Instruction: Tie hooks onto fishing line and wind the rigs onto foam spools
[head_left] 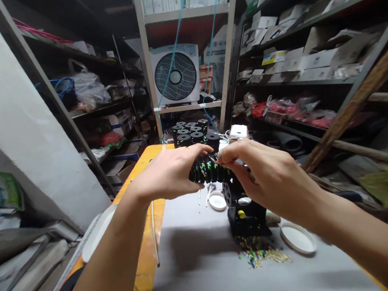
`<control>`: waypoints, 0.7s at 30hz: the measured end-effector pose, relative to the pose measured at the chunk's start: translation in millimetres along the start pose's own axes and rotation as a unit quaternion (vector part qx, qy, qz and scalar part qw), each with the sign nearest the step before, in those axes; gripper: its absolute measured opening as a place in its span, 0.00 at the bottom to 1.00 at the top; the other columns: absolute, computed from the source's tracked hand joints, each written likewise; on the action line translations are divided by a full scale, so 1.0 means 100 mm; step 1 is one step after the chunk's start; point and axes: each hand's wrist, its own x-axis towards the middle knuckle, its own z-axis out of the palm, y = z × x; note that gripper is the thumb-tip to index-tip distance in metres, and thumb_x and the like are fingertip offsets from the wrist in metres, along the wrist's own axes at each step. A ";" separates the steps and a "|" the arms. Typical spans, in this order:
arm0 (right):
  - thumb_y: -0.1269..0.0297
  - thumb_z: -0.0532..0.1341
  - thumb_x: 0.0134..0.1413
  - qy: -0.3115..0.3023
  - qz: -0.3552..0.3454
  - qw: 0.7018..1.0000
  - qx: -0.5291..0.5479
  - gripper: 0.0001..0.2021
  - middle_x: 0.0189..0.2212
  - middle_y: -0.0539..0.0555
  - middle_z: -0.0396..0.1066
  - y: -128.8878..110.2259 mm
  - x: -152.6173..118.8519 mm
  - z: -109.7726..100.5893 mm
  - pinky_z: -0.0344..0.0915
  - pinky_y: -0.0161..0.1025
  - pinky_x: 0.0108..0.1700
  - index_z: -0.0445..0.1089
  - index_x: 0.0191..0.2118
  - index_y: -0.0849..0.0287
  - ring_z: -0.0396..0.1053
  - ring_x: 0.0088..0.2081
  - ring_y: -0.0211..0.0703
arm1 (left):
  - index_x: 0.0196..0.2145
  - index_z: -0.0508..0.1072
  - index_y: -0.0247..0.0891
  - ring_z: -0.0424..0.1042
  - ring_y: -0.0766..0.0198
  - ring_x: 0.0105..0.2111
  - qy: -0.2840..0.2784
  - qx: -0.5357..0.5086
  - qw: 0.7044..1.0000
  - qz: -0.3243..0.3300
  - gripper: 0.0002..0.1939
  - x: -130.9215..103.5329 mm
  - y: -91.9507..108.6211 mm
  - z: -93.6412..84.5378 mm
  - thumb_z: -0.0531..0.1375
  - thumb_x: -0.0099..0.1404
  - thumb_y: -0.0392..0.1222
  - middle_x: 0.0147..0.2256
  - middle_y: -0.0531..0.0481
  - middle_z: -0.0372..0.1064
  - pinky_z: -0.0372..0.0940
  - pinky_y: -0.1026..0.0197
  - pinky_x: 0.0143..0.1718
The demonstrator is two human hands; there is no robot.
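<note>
A stack of black spools point(209, 171) with green, red and white bits along its edges is held above the table. My left hand point(174, 168) curls round the stack's left side, its thumb below and fingers on top. At the stack's right end, my right hand point(263, 167) is closed in a pinch; what its fingertips hold is too small to make out. Under my right hand stands a black device point(247, 216) with a yellow knob. Small gold, green and blue beads point(261, 253) lie in front of it.
More black spools point(190, 134) stand behind my hands. White round lids point(297, 238) lie on the grey table surface point(204, 264). A thin rod point(154, 232) crosses the orange edge at left. Behind are a box fan point(175, 75) and loaded shelves.
</note>
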 end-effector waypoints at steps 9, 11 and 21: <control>0.82 0.51 0.56 -0.007 -0.029 1.000 -0.005 0.14 0.32 0.53 0.72 0.02 -0.08 0.03 0.67 0.40 0.37 0.63 0.41 0.56 0.71 0.35 0.44 | 0.55 0.65 0.49 0.74 0.54 0.48 -0.011 -0.016 1.000 0.008 0.29 0.00 0.00 -0.01 0.62 0.55 0.36 0.49 0.53 0.75 0.66 0.55 0.44; 0.83 0.51 0.56 -0.009 -0.032 0.999 -0.002 0.14 0.31 0.53 0.72 0.02 -0.09 0.03 0.67 0.40 0.37 0.63 0.41 0.57 0.70 0.35 0.44 | 0.55 0.65 0.49 0.74 0.54 0.47 -0.014 -0.015 1.000 0.007 0.29 0.00 0.00 -0.01 0.62 0.55 0.36 0.48 0.53 0.75 0.66 0.55 0.43; 0.78 0.50 0.62 -0.052 -0.076 0.995 -0.032 0.12 0.36 0.56 0.74 0.01 -0.09 0.02 0.70 0.45 0.43 0.66 0.39 0.56 0.72 0.42 0.47 | 0.54 0.64 0.47 0.75 0.54 0.45 -0.010 -0.009 1.000 0.011 0.29 0.01 -0.01 0.00 0.61 0.54 0.36 0.47 0.53 0.75 0.65 0.57 0.40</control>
